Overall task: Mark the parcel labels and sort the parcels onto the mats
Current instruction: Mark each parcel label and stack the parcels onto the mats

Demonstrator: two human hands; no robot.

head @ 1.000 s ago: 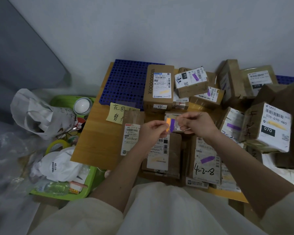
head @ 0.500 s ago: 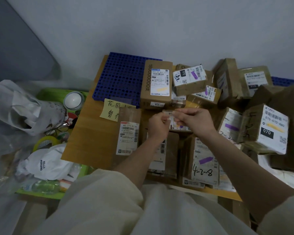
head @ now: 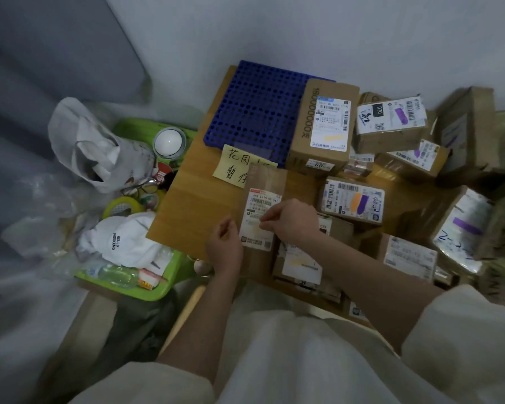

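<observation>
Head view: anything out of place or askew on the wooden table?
Yes. The yellow handwritten sticky note is partly covered by the flat brown parcel, hiding some of its writing. Right of it, cardboard boxes are heaped at mixed angles.
</observation>
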